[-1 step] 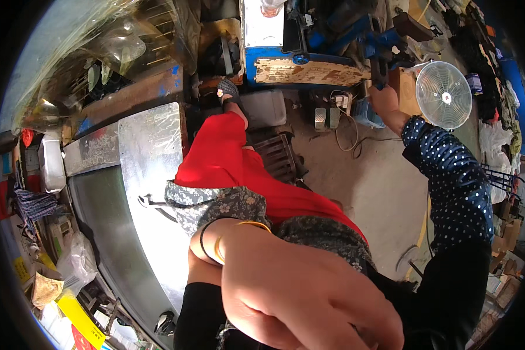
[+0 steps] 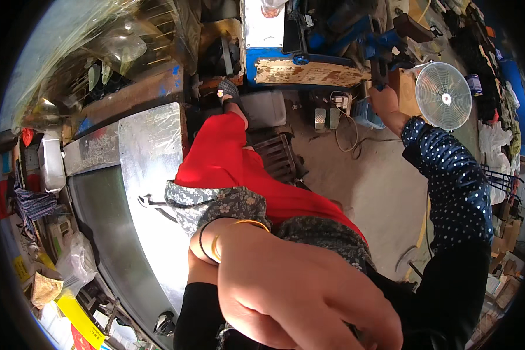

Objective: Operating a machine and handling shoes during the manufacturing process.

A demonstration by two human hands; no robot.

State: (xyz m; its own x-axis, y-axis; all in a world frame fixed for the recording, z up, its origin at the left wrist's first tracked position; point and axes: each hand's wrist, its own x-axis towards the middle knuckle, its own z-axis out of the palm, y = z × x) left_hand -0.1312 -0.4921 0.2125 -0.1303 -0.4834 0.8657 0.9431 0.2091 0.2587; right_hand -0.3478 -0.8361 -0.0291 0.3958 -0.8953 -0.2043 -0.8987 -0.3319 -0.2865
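Observation:
Large in the foreground, my left hand (image 2: 303, 286) is closed, its back turned up and its fingers curling toward the lower edge. Whatever it may hold is hidden beneath it. A yellow bangle (image 2: 217, 248) and a thin black band circle that wrist. Farther off at the upper right, my right hand (image 2: 385, 101) in a polka-dot sleeve is closed at the lower end of a dark bar (image 2: 380, 73). This bar hangs beside a blue machine (image 2: 251, 64) with a worn, peeling front board. A round white fan (image 2: 443, 95) stands just right of that hand.
Left of my red-trousered leg lies a shiny metal sheet (image 2: 151, 140) by a dark panel (image 2: 105, 210). Two foot pedals (image 2: 326, 118) and a cable (image 2: 354, 137) sit on the floor below the machine. A blue basket (image 2: 367, 114) is near them. Cluttered shelves line both sides.
My left hand has shifted very slightly to the left. My right hand stays at the dark bar.

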